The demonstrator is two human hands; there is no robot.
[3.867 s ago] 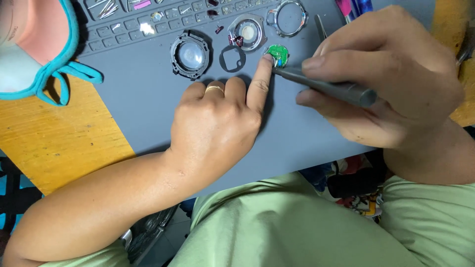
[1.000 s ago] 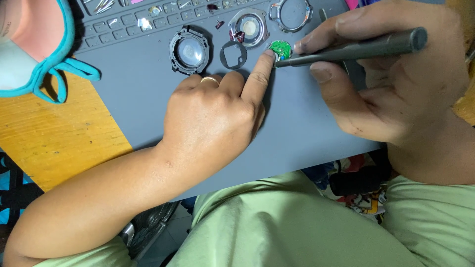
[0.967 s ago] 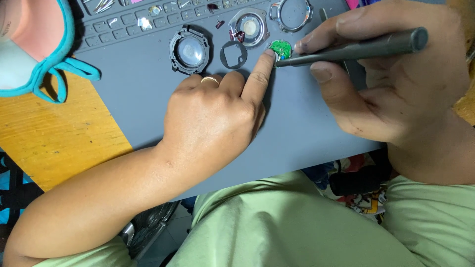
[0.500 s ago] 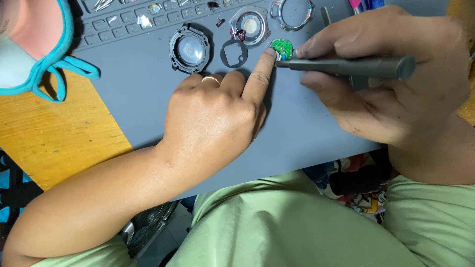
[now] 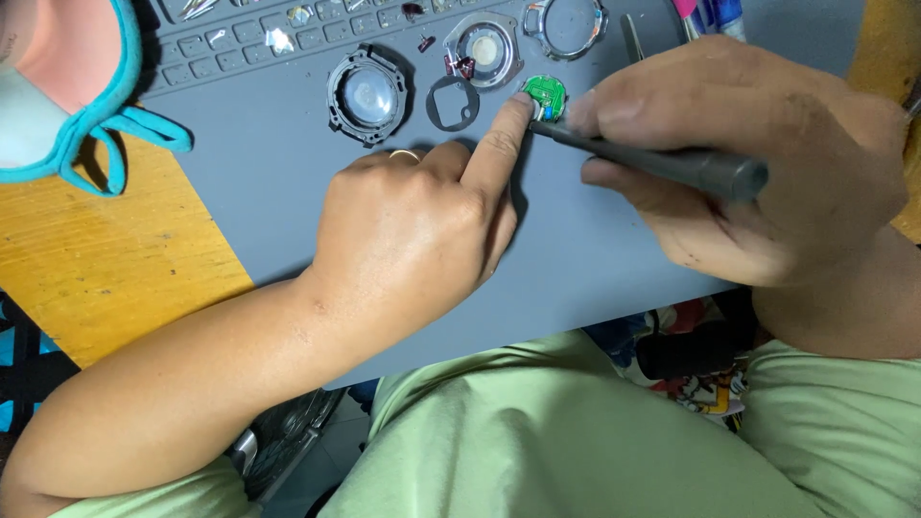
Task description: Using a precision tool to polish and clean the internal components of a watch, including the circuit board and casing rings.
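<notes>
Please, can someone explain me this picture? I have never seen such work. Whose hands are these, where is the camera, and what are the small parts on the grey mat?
The camera sits on the person's head and looks down, so both hands are that person's own. The left hand presses its forefinger on a small round green circuit board to keep it in place. The right hand holds a dark grey pen-shaped tool, its tip at the board. They work on a grey mat laid over a yellow wooden table. On the mat lie round metal parts: a dark round housing, a thin dark frame and two ring-shaped pieces. A teal-edged face mask lies at the left.
</notes>
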